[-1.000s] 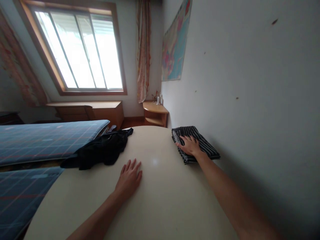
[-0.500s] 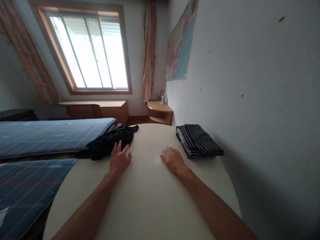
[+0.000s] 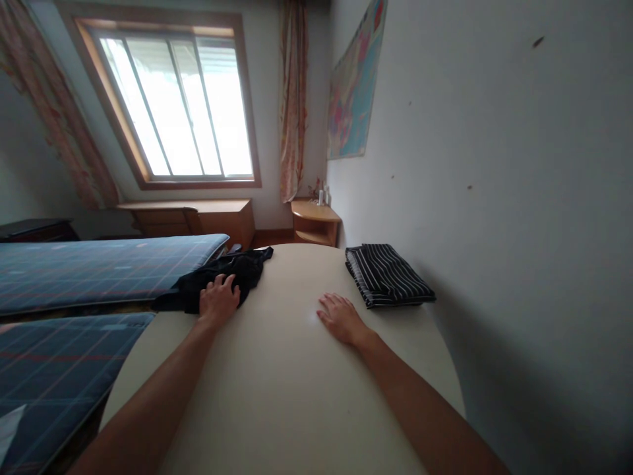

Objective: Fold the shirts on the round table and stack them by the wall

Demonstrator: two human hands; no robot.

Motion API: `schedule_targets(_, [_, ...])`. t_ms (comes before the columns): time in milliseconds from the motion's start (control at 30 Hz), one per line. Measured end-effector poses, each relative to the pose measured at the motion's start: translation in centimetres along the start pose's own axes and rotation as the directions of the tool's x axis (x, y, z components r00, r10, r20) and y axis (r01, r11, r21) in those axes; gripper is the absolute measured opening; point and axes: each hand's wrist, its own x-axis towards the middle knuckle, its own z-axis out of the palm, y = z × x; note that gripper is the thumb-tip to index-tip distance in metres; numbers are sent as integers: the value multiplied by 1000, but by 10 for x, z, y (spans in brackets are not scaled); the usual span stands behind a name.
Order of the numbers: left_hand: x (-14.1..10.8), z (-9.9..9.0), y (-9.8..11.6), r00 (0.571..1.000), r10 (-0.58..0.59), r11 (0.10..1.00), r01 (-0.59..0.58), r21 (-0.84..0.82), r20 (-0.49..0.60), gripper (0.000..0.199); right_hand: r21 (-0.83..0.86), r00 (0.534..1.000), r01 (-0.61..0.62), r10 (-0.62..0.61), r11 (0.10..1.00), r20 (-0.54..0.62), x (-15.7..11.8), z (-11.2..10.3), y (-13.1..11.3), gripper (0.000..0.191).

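A crumpled black garment (image 3: 247,267) lies at the far left of the pale round table (image 3: 291,369), its left end reaching the table's edge. My left hand (image 3: 219,302) is over the near side of it, fingers apart and slightly bent; whether they grip any fabric I cannot make out. On the tabletop rests my right hand (image 3: 341,318), palm down with its fingers stretched out and holding nothing. Just beyond and to the right of it sits a folded black cloth with white stripes (image 3: 390,276).
Two blue plaid mattresses (image 3: 99,267) lie along the left side of the table. A white wall (image 3: 519,264) stands close on the right. Farther back are a wooden desk (image 3: 222,208), a corner shelf (image 3: 316,211) and a window (image 3: 178,105).
My left hand has moved left from the table surface onto the black garment. The right hand and the striped cloth have stayed in place; the view has shifted slightly.
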Motion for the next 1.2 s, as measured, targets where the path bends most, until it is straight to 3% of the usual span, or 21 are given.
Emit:
schedule_targets(200, [35,-11,-8,991,-101,974,117,-196,93,42,9,1000,9,-9,1000,5,0,-1,2,52])
schedule_targets(367, [49,-20,1,972,-222,919,237,-315,82,38,5,1000,19,-19,1000,17,1,-1,3,53])
schedule_targets(500, [45,-35,31,976,-217,865,191,-464,-2,37,6,1000,23,-23,1000,11,1,-1,3,52])
schedule_targets(567, [33,-47,52,981,-185,831,120,-542,-66,33,36,1000,31,-31,999,-1,2,-4,3,50])
schedule_targets(600, [24,-53,64,977,-163,765,39,-642,-135,30,66,1000,28,-27,997,-15,2,-6,4,48])
schedule_targets(700, [-13,-65,96,976,-47,600,-143,-787,-214,28,224,994,15,10,975,-109,3,-15,6,48])
schedule_targets(800, [-55,-61,118,961,180,562,-275,-780,-209,25,401,969,64,39,914,-244,1,-23,9,55])
schedule_targets(867, [-78,-51,125,910,373,563,-377,-736,-181,23,469,950,124,32,874,-311,-2,-27,11,58])
schedule_targets(933, [-94,-40,126,806,575,544,-502,-672,-137,19,474,938,186,-12,861,-346,-5,-29,13,59])
schedule_targets(967, [-98,-35,124,760,637,541,-557,-630,-125,18,457,936,216,-49,863,-350,-6,-30,14,60])
schedule_targets(1000, [-101,-31,122,745,656,560,-587,-585,-120,20,435,935,241,-87,868,-344,-7,-30,14,60])
schedule_targets(1033, [-101,-27,119,766,632,605,-585,-540,-122,27,412,936,261,-123,873,-331,-8,-29,14,60])
schedule_targets(1133, [-98,-16,108,915,394,804,-389,-450,-86,70,377,942,292,-197,879,-270,-9,-27,12,57])
schedule_targets(1200, [-94,-8,101,953,302,867,-258,-427,37,85,371,950,289,-217,883,-225,-9,-25,9,56])
